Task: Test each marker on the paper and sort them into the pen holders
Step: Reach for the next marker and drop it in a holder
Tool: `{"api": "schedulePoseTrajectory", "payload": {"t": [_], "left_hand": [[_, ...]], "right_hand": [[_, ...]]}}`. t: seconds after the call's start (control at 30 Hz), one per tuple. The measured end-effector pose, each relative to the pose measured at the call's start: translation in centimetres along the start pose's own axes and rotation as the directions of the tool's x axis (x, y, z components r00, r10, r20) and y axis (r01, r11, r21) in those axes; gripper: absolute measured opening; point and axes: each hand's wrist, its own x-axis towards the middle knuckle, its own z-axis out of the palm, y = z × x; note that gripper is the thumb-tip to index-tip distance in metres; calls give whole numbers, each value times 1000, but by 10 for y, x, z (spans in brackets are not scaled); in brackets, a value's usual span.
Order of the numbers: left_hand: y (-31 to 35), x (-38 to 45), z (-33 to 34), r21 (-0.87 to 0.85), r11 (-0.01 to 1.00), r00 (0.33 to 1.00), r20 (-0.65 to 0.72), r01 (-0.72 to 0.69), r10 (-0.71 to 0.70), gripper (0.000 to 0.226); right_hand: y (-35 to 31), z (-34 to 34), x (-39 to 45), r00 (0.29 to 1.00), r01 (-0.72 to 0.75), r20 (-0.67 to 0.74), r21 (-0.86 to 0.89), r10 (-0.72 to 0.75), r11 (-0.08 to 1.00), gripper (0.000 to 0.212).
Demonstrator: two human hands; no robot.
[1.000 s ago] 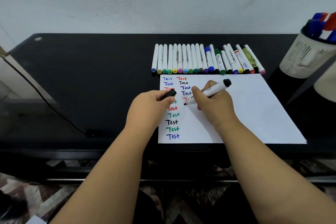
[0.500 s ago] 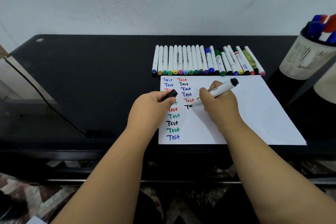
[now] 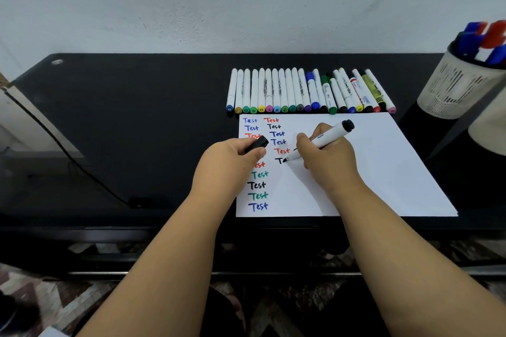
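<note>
The marker (image 3: 319, 142), white with a black end, lies slanted in the right hand (image 3: 327, 157) at the middle of the frame, its tip touching the paper (image 3: 383, 167) beside a black "T" at the foot of the second column of words. The right hand's fingers are curled round the barrel, grasping it like a pen. The left hand (image 3: 227, 164), just left of it, rests on the paper's left part and pinches a black cap (image 3: 257, 143) between thumb and fingers, covering some of the first column. The paper carries the word "Test" in blue, red, black and green, in two columns at its left side; the rest of the sheet is bare. It lies on the black table (image 3: 137, 117), its near edge at the table's front edge. Just above the paper, a row of markers (image 3: 301, 93) lies side by side, coloured ends toward the sheet, most of them white. At the right edge of the frame stands a white mesh holder (image 3: 454, 87) with blue and red markers upright in it, and below it part of a second pale holder (image 3: 490, 126), cut off by the frame. A dark cable (image 3: 68, 156) runs across the left of the table.
</note>
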Motion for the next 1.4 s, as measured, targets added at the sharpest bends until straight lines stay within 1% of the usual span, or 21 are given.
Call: {"api": "schedulePoseTrajectory", "payload": {"t": [0.07, 0.2, 0.47, 0.63, 0.73, 0.93, 1.03, 1.1, 1.17, 1.23, 1.3, 1.4], "left_hand": [[1, 1, 1, 8, 1000, 1000, 3, -4, 4, 35], [0, 1, 2, 5, 1000, 1000, 3, -6, 6, 36], [0, 1, 2, 13, 1000, 1000, 14, -5, 5, 35], [0, 1, 2, 12, 1000, 1000, 20, -4, 4, 33], [0, 0, 3, 4, 1000, 1000, 24, 2, -2, 32], [0, -1, 2, -21, 1000, 999, 36, 2, -2, 31], [0, -2, 2, -55, 998, 998, 58, 3, 0, 30], [1, -4, 1, -94, 996, 997, 71, 5, 2, 27], [1, -4, 1, -128, 992, 996, 92, 1, 11, 27], [1, -5, 1, -149, 989, 992, 121, -6, 24, 28], [2, -6, 1, -161, 987, 988, 147, -17, 41, 28], [4, -8, 3, -155, 986, 981, 172, -59, 86, 26]], "right_hand": [[-1, -1, 0, 1000, 2, 6, -7, -1, 1000, 36], [-1, -2, 0, 999, 1, -38, -12, -2, 1000, 36], [-2, -3, -2, 1000, 10, -25, -32, -11, 999, 37], [-1, -3, -1, 998, 16, -65, -36, -18, 999, 36], [-1, -3, -1, 996, 2, -87, 13, -1, 1000, 33], [-2, -4, 0, 999, -12, -47, 9, 12, 1000, 34], [-2, -6, 1, 995, -64, -70, 79, 70, 995, 32], [-4, -9, 2, 987, -117, -83, 221, 138, 968, 32], [-8, -13, 4, 980, -157, -49, 402, 193, 902, 33], [-12, -17, 3, 976, -185, -3, 511, 216, 839, 32], [-15, -20, 2, 977, -194, 31, 551, 213, 811, 31], [-18, -20, 0, 981, -190, 62, 535, 186, 823, 30]]}}
